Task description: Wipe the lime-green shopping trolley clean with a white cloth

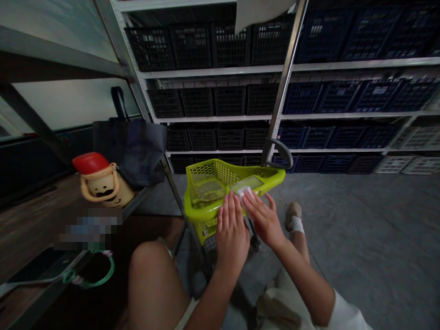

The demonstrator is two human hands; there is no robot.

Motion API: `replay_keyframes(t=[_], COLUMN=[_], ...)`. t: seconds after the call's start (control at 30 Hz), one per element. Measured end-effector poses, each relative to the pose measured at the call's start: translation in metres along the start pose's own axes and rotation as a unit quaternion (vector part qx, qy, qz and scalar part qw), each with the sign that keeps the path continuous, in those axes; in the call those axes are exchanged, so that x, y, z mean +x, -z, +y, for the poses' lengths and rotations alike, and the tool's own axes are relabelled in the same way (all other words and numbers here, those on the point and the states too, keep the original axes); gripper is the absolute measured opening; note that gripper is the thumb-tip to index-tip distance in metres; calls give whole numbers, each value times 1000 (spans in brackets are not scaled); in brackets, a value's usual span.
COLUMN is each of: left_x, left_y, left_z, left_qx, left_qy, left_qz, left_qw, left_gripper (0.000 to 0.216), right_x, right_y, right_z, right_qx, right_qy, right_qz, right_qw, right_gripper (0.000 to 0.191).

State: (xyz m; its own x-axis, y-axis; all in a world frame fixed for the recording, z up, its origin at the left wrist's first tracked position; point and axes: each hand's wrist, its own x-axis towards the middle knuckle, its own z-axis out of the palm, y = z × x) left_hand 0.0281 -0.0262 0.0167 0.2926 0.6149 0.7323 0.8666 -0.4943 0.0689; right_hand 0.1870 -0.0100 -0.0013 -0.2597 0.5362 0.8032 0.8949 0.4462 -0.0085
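Observation:
A lime-green plastic shopping cart (202,211) stands right in front of me, with a clear panel (252,183) set in its top. My right hand (263,215) presses a crumpled white tissue or cloth (244,190) against the surface beside this panel, its fingers stretched over it. Flat on the cart's near rim lies my left hand (232,224), fingers straight and held close together, with nothing visible in it. The two hands are side by side, fingertips near each other. What lies under the left palm is hidden.
Shelves with black crates (230,101) and blue crates (304,97) rise behind the cart. On the left rack (147,195) stand a cream bottle with a red lid (103,181) and a dark tote bag (137,146). A grey handle (282,153) rises at the cart's far right.

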Motion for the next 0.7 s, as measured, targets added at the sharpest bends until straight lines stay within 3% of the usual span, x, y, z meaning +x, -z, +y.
replay_keyframes(t=[0.13,0.17,0.3,0.33,0.5,0.53,0.63,0.7], left_x=[0,0,-1,-1,-1,-1,-1,-2], left_y=[0,0,0,1,3,2,1,1], left_z=[0,0,-1,-1,0,1,1,0], left_qx=[4,6,7,6,0,0,2,0], left_qy=[-2,-2,-1,-3,2,5,6,1], left_qz=[-12,-12,-5,-5,-12,-10,-4,-5], left_qw=[1000,1000,1000,1000,1000,1000,1000,1000], left_gripper=[79,80,80,80,78,78,77,76], right_x=[3,4,7,6,2,2,2,3], right_y=[0,-1,0,0,0,0,2,3], right_z=[8,6,-5,-3,9,5,-7,-7], right_qx=[-41,-38,10,9,-50,-48,-11,-2], right_qy=[-169,-166,11,19,-181,-171,-29,2], right_qz=[118,114,0,-2,122,109,10,1], right_qw=[978,979,1000,1000,975,978,999,1000], right_gripper=[82,82,77,77,82,82,79,78])
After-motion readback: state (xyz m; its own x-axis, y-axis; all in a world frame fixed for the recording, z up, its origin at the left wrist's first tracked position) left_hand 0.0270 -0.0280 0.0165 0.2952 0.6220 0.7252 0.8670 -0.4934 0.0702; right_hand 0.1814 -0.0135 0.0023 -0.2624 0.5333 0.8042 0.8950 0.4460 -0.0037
